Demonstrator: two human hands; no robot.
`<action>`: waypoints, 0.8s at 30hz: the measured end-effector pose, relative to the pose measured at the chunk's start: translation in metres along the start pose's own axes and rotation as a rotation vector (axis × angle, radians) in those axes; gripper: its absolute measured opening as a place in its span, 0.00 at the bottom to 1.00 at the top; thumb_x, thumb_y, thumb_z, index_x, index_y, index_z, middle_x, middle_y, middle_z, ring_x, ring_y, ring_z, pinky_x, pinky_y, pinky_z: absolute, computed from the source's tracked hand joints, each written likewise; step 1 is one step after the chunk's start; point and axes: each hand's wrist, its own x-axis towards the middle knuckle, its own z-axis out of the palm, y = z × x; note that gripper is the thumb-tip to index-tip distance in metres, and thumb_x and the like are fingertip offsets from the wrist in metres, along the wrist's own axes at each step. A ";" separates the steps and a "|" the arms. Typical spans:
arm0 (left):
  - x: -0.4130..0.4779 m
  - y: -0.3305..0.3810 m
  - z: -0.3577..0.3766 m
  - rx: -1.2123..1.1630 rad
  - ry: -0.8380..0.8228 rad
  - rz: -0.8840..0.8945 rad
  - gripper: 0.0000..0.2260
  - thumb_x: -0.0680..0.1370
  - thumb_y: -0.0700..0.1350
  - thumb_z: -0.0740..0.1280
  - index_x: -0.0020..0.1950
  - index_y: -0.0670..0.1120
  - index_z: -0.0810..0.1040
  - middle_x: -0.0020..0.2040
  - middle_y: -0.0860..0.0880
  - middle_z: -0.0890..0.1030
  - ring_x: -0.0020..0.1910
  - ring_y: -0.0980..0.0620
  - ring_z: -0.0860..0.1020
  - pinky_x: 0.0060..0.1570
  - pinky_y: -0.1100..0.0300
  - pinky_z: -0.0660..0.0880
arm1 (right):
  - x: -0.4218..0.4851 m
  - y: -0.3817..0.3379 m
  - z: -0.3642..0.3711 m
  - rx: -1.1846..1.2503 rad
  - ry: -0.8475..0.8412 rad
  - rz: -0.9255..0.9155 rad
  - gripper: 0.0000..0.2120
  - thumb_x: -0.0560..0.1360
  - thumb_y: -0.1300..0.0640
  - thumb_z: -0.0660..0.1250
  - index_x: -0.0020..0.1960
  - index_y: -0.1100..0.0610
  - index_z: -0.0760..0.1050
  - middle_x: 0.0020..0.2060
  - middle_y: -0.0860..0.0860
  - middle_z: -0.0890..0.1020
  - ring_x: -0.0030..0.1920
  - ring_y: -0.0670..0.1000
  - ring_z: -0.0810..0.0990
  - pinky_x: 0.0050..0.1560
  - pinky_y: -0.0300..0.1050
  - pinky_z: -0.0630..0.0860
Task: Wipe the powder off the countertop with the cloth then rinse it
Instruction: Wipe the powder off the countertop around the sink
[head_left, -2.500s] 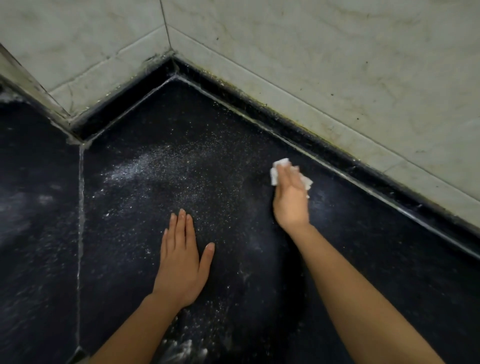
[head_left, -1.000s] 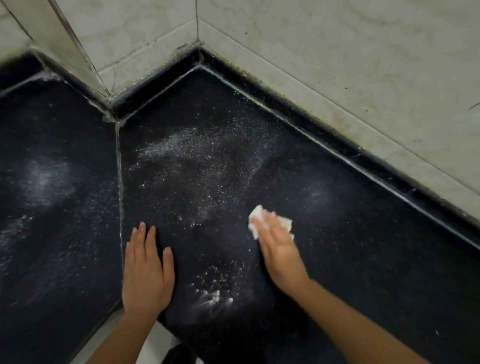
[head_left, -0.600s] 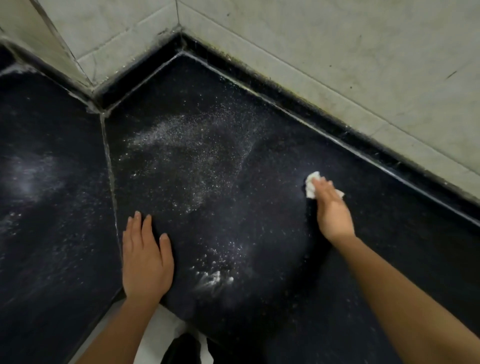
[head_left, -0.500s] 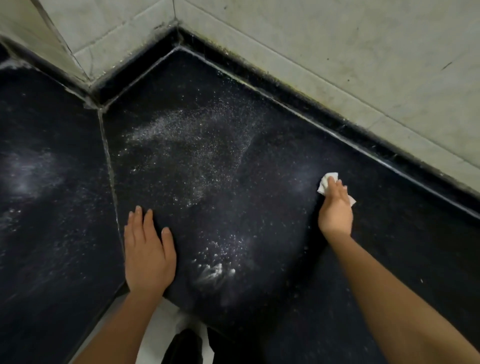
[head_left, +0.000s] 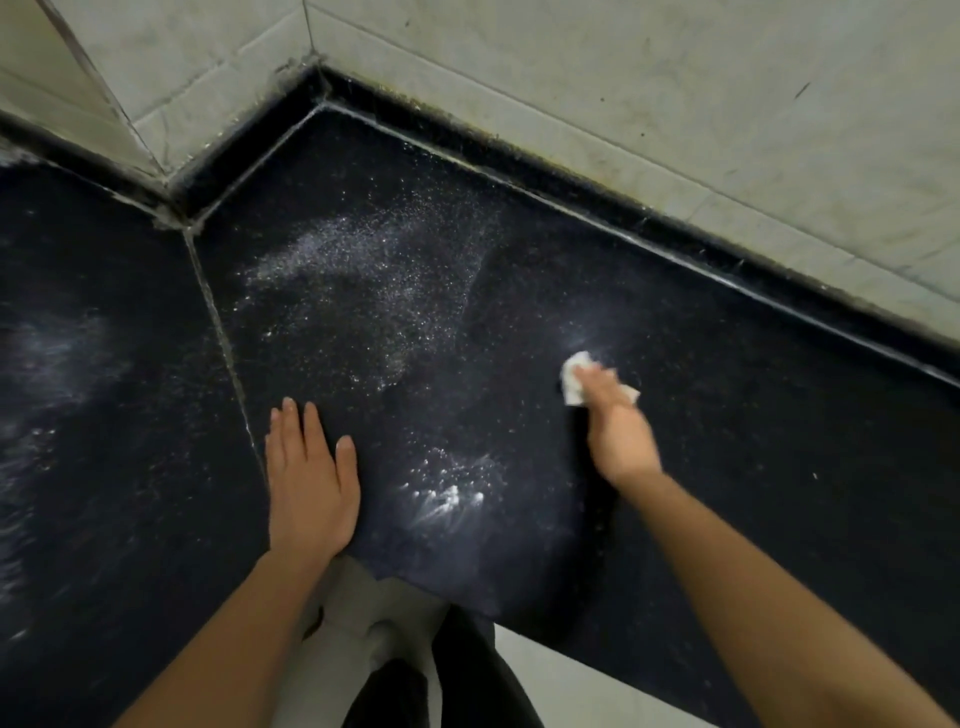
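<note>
Fingers (head_left: 597, 382) of the right hand (head_left: 621, 436), apparently straight, are pressing the cloth (head_left: 573, 385); powder (head_left: 363, 270) is lying left of it, nearer the flat left hand (head_left: 309, 483).

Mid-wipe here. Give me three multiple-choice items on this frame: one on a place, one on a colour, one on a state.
1. Where is the cloth?
A. under the right hand
B. lying alone in the corner
C. hanging on the wall

2. What colour is the countertop?
A. white
B. black
C. green

3. How does the left hand lie?
A. flat on the countertop, fingers straight
B. gripping a sponge
C. raised in the air

Answers:
1 A: its white edges show from beneath the fingers.
2 B: dark stone shows under the white powder.
3 A: it is palm down and holds nothing.
</note>
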 end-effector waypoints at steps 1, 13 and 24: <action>0.000 -0.001 -0.001 0.008 -0.021 0.011 0.26 0.83 0.49 0.51 0.77 0.37 0.50 0.78 0.40 0.47 0.77 0.45 0.43 0.74 0.53 0.39 | 0.001 0.017 -0.011 -0.003 0.054 0.154 0.30 0.76 0.71 0.52 0.74 0.52 0.60 0.74 0.55 0.62 0.75 0.55 0.57 0.71 0.44 0.55; -0.015 -0.033 -0.025 0.134 -0.214 0.181 0.29 0.82 0.53 0.49 0.77 0.42 0.41 0.77 0.43 0.39 0.75 0.48 0.35 0.72 0.55 0.35 | -0.117 -0.126 0.081 0.167 0.161 0.213 0.36 0.72 0.77 0.50 0.76 0.57 0.51 0.76 0.57 0.52 0.76 0.56 0.46 0.70 0.36 0.35; -0.016 -0.041 -0.024 0.176 -0.224 0.214 0.29 0.82 0.54 0.47 0.76 0.41 0.40 0.77 0.44 0.38 0.75 0.49 0.35 0.72 0.55 0.34 | -0.086 -0.066 0.038 0.112 0.113 0.172 0.32 0.74 0.73 0.52 0.75 0.52 0.58 0.76 0.57 0.56 0.76 0.57 0.49 0.73 0.42 0.49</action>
